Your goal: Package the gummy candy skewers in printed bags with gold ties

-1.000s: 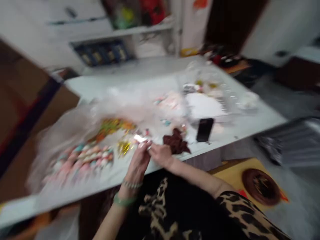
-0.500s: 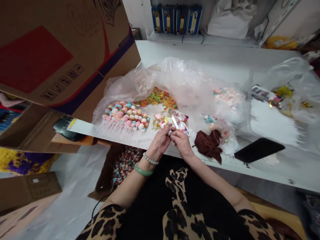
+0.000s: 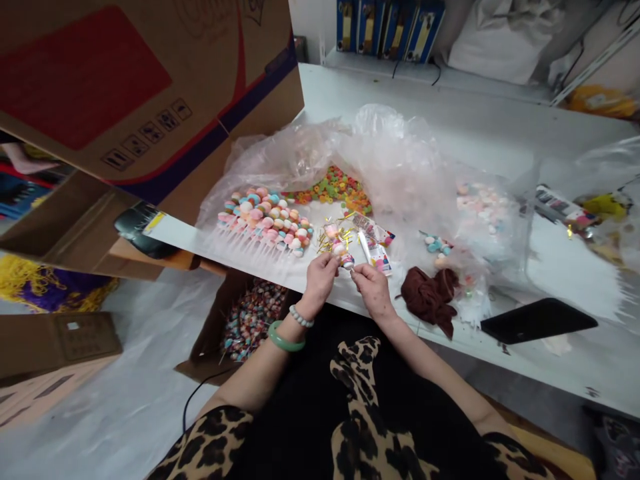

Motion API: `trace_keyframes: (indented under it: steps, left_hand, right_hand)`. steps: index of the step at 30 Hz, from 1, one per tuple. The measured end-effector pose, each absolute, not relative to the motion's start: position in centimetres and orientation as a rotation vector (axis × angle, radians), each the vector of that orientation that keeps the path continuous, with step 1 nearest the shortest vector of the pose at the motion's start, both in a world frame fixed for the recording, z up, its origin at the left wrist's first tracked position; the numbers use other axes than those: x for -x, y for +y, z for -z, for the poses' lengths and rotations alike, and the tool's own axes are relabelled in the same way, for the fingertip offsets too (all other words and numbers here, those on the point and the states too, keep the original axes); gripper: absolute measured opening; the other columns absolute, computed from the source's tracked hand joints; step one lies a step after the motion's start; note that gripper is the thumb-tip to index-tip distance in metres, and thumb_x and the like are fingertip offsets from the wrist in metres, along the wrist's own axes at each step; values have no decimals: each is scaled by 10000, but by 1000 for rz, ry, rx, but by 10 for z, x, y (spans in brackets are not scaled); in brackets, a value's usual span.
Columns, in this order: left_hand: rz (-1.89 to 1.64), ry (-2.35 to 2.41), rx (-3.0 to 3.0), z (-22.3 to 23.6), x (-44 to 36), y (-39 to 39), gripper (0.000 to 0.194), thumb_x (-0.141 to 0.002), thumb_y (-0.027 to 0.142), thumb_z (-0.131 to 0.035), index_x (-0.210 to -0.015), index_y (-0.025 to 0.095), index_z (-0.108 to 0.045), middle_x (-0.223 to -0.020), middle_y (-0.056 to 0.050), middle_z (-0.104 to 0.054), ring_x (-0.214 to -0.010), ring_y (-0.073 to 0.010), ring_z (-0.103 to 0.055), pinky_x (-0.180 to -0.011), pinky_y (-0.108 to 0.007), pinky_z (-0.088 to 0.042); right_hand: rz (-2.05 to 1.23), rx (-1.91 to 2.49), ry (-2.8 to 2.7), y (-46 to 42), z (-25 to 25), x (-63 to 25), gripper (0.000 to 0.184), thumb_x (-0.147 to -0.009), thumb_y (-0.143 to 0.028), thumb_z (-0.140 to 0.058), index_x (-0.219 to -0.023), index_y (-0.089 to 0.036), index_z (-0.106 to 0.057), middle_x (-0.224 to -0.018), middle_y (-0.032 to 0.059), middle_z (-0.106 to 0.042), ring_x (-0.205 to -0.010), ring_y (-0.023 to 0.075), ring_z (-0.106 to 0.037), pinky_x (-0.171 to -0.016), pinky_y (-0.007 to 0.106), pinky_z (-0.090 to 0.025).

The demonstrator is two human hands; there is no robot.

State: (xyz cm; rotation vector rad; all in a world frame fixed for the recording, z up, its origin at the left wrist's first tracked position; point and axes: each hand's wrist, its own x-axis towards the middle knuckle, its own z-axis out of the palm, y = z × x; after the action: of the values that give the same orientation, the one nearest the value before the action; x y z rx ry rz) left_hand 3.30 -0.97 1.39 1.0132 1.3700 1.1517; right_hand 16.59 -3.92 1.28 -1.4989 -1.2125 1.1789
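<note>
Pink-and-white sweet (image 3: 341,251): small, round; at L hand's fingertips, betw. both hands, just above table edge.
L hand (image 3: 320,279): fingers pressed together, thumb & fingers pinching sweet.
R hand (image 3: 374,291): fingers closed to a pinch just beside sweet; item in pinch too small to tell.
White stick (image 3: 365,247): thin, tilted; just past R hand's fingertips, lying over printed packets (image 3: 376,250).
Gold-tipped picks (image 3: 336,235): loose bunch, just past L hand.
Jade bangle (image 3: 285,337): on L wrist, below beaded bracelet (image 3: 301,317).
Candy sticks (image 3: 263,223): pastel round sweets in rows, sticks toward person; past L hand, on table.
Ring candies (image 3: 334,190): multicolour heap beyond both hands.
Clear plastic sheet (image 3: 395,157): bunched behind candy, around the pile.
Maroon cloth (image 3: 429,299): crumpled, right of R hand.
Black phone (image 3: 537,320): face down or dark-faced, further right of R hand, near table edge.
White table (image 3: 550,363): edge runs just under both hands.
Lollipop box (image 3: 253,320): open cardboard, full, below L hand, under table edge.
Cardboard carton (image 3: 125,87): large, printed, far left of L hand.
Blue binders (image 3: 390,27): row on shelf, far beyond hands.
</note>
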Motion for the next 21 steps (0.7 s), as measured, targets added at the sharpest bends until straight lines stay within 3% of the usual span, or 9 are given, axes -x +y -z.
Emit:
trace_keyframes:
  steps: [4, 9, 15, 21]
  left_hand:
    - [-1234, 1318, -927, -18, -33, -9, 307, -788, 337, -633, -554, 173, -520, -513, 29, -483, -512, -85, -420, -533, -229, -330]
    - [-1206, 1078, -514, -24, -37, -9, 303, -719, 370, -697, -612, 180, -487, -502, 61, -426, -443, -67, -374, -463, -222, -303]
    - [-1183, 1193, -709, -19, -36, -13, 341, -771, 473, -668, -674, 167, -553, -515, 49, -460, -450, -70, -403, -463, -217, -302]
    - [-1171, 1315, -871, -19, -36, -16, 283, -742, 361, -668, -595, 177, -511, -511, 45, -459, -489, -78, -405, -496, -220, -316]
  right_hand:
    - [-894, 1700, -1458, -39, -14, -166, 176, -797, -347, -524, -718, -238, -637, -673, -7, -615, -668, 166, -553, -633, 268, -384]
    - [-683, 1794, -1645, -38, -15, -165, 215, -846, -338, -486, -780, -241, -665, -706, 20, -661, -675, 180, -574, -639, 277, -373]
    - [-795, 1701, -1562, -37, -10, -166, 207, -857, -343, -483, -781, -246, -650, -679, 0, -630, -636, 164, -553, -623, 257, -394]
    - [-825, 1707, -1599, -38, -10, -168, 192, -864, -326, -485, -804, -249, -650, -688, -4, -638, -664, 166, -573, -637, 251, -398]
